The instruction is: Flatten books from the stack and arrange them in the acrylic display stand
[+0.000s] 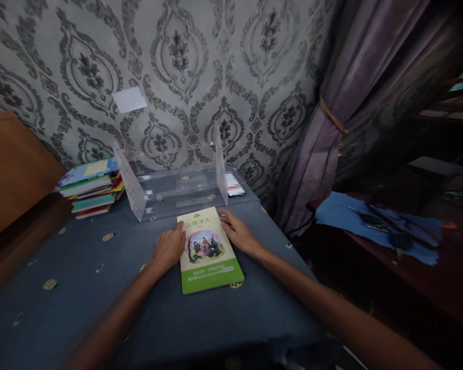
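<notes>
A paperback book (pixel 208 246) with a cream and green cover, Chinese title and a picture of several figures lies front up on the dark blue tablecloth. My left hand (pixel 170 243) grips its upper left edge, with fingertips on the cover's margin. At the upper right edge, my right hand (pixel 237 232) has its fingers curled against the book; the undersides of both hands are hidden. Just behind the book stands a clear acrylic rack (pixel 131 187) with upright side panels.
A stack of books (pixel 92 187) sits left of the rack, near a brown wooden panel (pixel 15 164). A flat phone-like item (pixel 235 185), partly blurred, lies right of the rack. Further right, a blue cloth (pixel 335 210) holds glasses-like items beside a tied purple curtain (pixel 355 82).
</notes>
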### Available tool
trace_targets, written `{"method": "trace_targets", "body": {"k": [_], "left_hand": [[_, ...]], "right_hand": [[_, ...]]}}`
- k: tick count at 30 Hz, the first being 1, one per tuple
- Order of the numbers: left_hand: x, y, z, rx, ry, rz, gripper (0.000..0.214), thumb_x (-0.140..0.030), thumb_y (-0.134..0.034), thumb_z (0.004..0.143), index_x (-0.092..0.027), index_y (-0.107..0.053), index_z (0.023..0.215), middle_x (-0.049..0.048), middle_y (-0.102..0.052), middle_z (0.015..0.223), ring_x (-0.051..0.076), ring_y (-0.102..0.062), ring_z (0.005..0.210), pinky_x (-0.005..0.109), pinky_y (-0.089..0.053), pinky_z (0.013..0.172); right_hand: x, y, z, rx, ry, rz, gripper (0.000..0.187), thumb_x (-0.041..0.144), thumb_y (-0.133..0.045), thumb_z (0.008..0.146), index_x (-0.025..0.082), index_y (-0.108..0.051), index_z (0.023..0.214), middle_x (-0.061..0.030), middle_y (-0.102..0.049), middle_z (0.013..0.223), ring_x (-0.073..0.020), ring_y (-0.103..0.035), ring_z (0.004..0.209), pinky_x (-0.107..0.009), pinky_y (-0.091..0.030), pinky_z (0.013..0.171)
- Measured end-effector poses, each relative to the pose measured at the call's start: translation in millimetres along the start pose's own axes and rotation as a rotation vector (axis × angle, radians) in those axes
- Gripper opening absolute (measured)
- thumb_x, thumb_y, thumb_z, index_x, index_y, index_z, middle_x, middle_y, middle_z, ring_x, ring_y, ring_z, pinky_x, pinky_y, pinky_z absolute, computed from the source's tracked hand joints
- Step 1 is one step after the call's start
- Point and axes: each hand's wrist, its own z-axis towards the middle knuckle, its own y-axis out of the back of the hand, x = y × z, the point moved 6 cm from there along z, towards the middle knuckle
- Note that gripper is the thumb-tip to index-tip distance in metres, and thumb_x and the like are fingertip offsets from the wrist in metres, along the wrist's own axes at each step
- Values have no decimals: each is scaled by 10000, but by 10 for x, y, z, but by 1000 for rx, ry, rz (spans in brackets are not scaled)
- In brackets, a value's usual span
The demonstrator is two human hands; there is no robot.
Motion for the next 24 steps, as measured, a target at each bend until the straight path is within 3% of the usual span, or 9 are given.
{"method": "trace_targets", "body": {"k": [9,16,24], "left_hand": [[14,-43,270,-41,14,-2,394,-249,-296,1019,-166,-503,1345,167,-750,993,282,-721,907,352,-489,774],[84,-89,293,-92,40,-5,444,-293,-316,1024,-213,-479,1429,125,-766,967,274,-733,894,329,-498,754],[84,-87,284,-100,45,8,447,-303,-311,1037,-222,-482,1442,109,-765,1016,268,-728,929,332,-494,786]], "right_hand": [[-176,-25,122,-101,67,-27,400,163,-490,882,184,-603,1265,-88,-742,1098,-215,-693,1005,-402,-546,931],[-181,26,107,-72,77,7,374,131,-465,897,186,-606,1239,-103,-739,1152,-218,-698,1075,-410,-558,940],[-292,132,52,-62,-105,197,309,130,-472,901,169,-627,1165,-87,-758,987,-183,-753,811,-349,-634,755]]}}
